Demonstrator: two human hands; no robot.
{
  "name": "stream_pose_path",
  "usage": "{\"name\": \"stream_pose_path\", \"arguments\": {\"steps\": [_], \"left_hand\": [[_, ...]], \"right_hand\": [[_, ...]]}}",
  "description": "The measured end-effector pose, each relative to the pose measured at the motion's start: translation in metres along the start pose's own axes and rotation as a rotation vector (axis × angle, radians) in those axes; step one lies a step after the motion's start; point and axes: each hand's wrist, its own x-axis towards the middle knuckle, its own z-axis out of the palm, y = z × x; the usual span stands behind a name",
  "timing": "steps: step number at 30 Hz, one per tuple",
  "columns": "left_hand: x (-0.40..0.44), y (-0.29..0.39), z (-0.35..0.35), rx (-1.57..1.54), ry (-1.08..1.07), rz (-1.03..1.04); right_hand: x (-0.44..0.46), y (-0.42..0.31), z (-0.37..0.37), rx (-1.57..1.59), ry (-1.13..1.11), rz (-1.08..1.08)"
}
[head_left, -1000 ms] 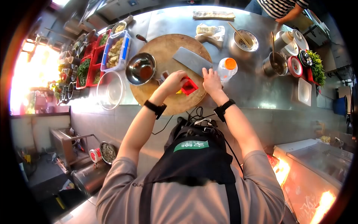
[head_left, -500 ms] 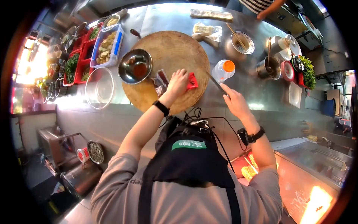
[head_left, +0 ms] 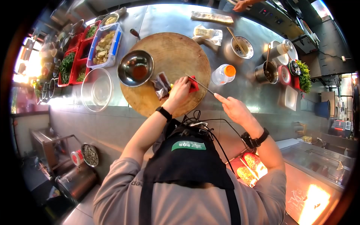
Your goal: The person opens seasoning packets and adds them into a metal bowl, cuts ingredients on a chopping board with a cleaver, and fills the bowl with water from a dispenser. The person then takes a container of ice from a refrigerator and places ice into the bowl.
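On the round wooden board (head_left: 170, 48), my left hand (head_left: 180, 90) presses down on a red packet (head_left: 194, 84) with its fingers together. My right hand (head_left: 236, 108) grips the handle of a cleaver (head_left: 202, 86), seen edge-on, whose blade tip reaches the red packet. Left of my left hand lies a dark, shiny packet (head_left: 162, 85). A metal bowl (head_left: 135, 68) with some reddish content rests on the board's left side. The clear bottle with an orange cap (head_left: 223, 74) stands just right of the board.
A clear empty bowl (head_left: 97, 90) and a tub of sliced food (head_left: 104, 47) are at left, beside red trays of greens (head_left: 66, 67). At right are a bowl with chopsticks (head_left: 242, 47) and a metal pot (head_left: 266, 72). Another person's hand (head_left: 242, 5) shows at the top.
My right hand has picked up the cleaver from the board and brought its blade to the red packet. My left hand has stayed at that packet. The view has shifted.
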Motion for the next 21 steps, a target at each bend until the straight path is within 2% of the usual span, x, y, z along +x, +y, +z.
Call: {"name": "stream_pose_path", "arguments": {"steps": [4, 6, 11, 13, 14, 17, 19, 21], "left_hand": [[-0.003, -0.001, 0.005, 0.021, 0.024, 0.016], [-0.005, 0.002, 0.003, 0.009, 0.103, 0.018], [-0.005, 0.006, 0.004, 0.013, 0.069, 0.001], [-0.006, 0.003, 0.002, 0.054, 0.071, 0.016], [-0.007, 0.004, -0.001, 0.057, 0.045, 0.036], [0.003, 0.007, -0.013, 0.046, 0.09, 0.038], [0.01, 0.004, -0.008, 0.035, 0.143, 0.022], [0.022, -0.006, 0.011, 0.055, 0.091, -0.085]], "right_hand": [[0.014, -0.02, -0.008, -0.074, -0.047, 0.063], [0.021, -0.027, -0.008, -0.087, -0.065, 0.066], [0.014, -0.022, -0.018, -0.154, -0.07, 0.035], [-0.008, -0.019, -0.042, -0.15, -0.206, 0.133], [-0.021, -0.015, -0.046, -0.153, -0.204, 0.128], [-0.036, -0.008, -0.056, -0.168, -0.091, 0.135], [-0.025, -0.018, -0.046, -0.08, 0.173, 0.155], [-0.001, -0.018, -0.026, -0.038, 0.279, 0.113]]}}
